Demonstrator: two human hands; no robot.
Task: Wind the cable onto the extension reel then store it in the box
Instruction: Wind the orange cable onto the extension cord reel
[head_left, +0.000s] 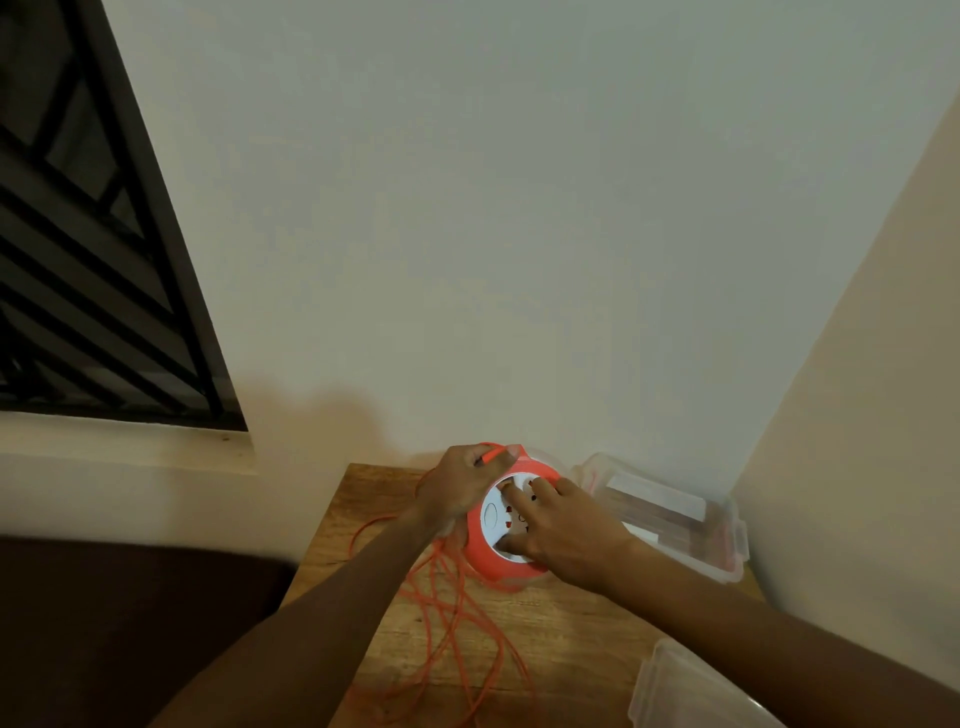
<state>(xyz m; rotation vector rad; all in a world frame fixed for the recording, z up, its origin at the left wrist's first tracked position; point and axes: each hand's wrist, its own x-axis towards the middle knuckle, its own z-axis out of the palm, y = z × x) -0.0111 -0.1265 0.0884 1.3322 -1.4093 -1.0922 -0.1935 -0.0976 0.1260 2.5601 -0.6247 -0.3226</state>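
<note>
Extension reel flat on surface, left hand pinching orange cable at its 11 o'clock rim, right hand open, fingers splayed on socket face; slack trails to 6 o'clock; box at 3 o'clock.

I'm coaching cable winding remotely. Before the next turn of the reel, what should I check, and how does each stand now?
1. Right hand steadies the extension reel: ok, fingers spread on its white face.
2. Left hand has a grip on the orange cable: ok, pinched at the reel's rim.
3. Loose cable free of tangles on the wooden table: not ok, loops overlap.
4. Clear plastic box open: ok.
5. Plug end located: cannot tell.
</note>
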